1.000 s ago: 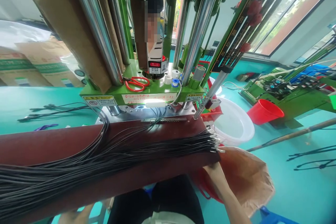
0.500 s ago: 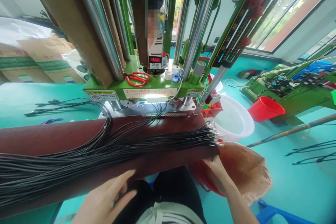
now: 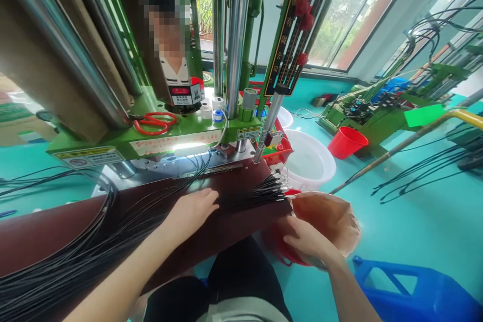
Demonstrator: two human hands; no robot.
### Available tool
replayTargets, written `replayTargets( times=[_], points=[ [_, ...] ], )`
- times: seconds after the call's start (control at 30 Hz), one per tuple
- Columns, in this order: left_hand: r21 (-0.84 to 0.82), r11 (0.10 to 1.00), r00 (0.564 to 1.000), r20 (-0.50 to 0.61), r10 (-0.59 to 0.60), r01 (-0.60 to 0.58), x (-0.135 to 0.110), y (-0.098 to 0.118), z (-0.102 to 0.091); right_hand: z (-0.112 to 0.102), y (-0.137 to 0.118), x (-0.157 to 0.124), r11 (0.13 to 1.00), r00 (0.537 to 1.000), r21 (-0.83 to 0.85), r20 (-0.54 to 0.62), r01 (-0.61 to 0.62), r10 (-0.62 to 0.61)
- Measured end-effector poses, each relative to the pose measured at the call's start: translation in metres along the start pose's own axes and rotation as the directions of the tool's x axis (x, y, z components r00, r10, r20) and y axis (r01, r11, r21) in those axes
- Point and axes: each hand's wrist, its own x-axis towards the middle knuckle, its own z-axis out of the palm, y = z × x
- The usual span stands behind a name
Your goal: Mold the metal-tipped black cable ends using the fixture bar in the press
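Observation:
A thick bundle of thin black wires point(image 3: 94, 251) lies across a dark red-brown bench top point(image 3: 45, 226), its metal-tipped ends point(image 3: 277, 188) fanned out at the bench's right end. My left hand point(image 3: 192, 210) rests on top of the wires near those ends, fingers curled over them. My right hand point(image 3: 307, 239) is at the bench's right corner, below the wire tips, fingers closed on the edge of a brown paper bag point(image 3: 328, 216). Behind the bench stands a green press machine point(image 3: 177, 133).
Red scissors point(image 3: 153, 122) and small tape rolls point(image 3: 211, 109) sit on the press's green base. A white basin point(image 3: 311, 161) and a red bucket point(image 3: 347, 142) stand on the teal floor to the right. A blue plastic container point(image 3: 411, 292) is at lower right. A person stands behind the machine.
My left hand rose from below the bench and landed on the wires near their tips. My right hand stayed at the bag. The view swung to the right.

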Motion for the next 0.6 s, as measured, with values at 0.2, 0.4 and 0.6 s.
replayTargets(
  times=[0.2, 0.4, 0.6],
  points=[
    [-0.018, 0.996, 0.995, -0.018, -0.093, 0.093, 0.009, -0.006, 0.0, -0.003, -0.034, -0.004, 0.878, 0.96, 0.442, 0.114, 0.181, -0.255],
    [-0.025, 0.998, 0.997, -0.057, -0.058, 0.057, 0.002, -0.004, 0.021, 0.046, -0.087, 0.058, -0.212, 0.953, 0.96, 0.121, -0.184, -0.277],
    [0.048, 0.998, 0.994, -0.098, 0.053, -0.049, -0.002, 0.007, 0.023, 0.039, -0.103, 0.11, -0.629, 0.991, 0.766, -0.082, 0.133, 0.109]
  ],
)
